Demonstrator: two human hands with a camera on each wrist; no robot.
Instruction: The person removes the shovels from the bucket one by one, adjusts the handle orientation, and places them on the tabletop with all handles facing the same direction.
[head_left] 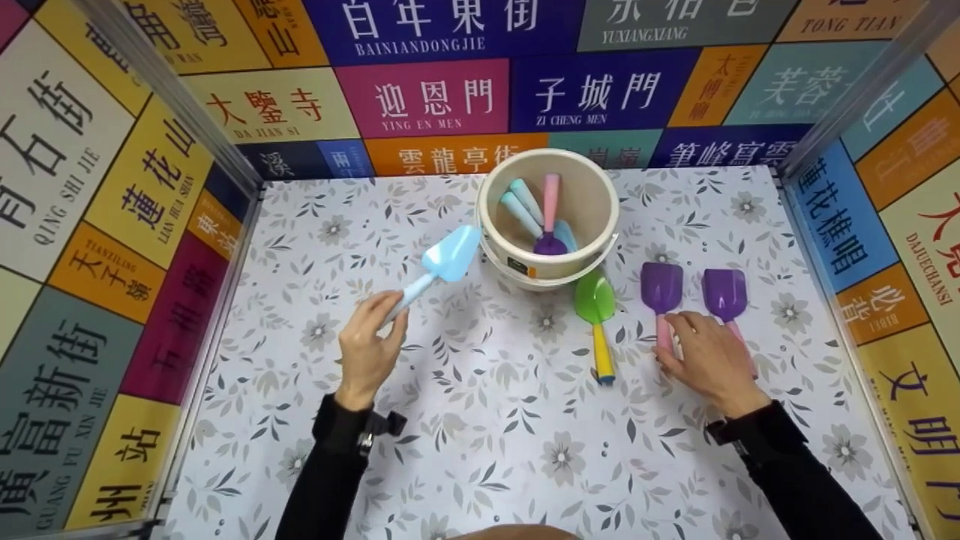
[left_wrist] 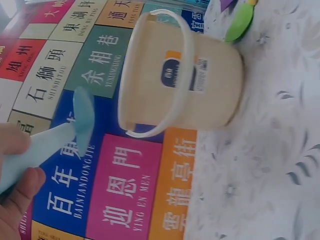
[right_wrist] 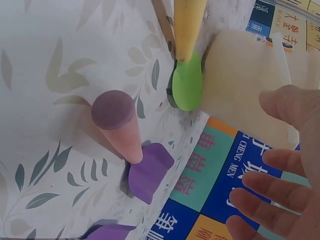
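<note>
My left hand (head_left: 367,349) grips the handle of a light blue toy trowel (head_left: 452,253), raised left of a cream bucket (head_left: 517,262). In the left wrist view, thumb and finger close round the pale handle (left_wrist: 37,147). My right hand (head_left: 709,356) is over the pink handles of two purple toy shovels (head_left: 661,286), partly hiding them. The right wrist view shows this hand (right_wrist: 280,185) with spread fingers and nothing in its grasp. A green toy spoon-shaped shovel (head_left: 595,298) with a yellow handle lies beside the bucket.
Inside the bucket stand several toy shovels, including one with a pink handle (head_left: 551,199) and some with light blue handles (head_left: 521,211). A floral-patterned tabletop (head_left: 480,442) lies below. Colourful panels with lettering (head_left: 435,97) rise at the back and both sides.
</note>
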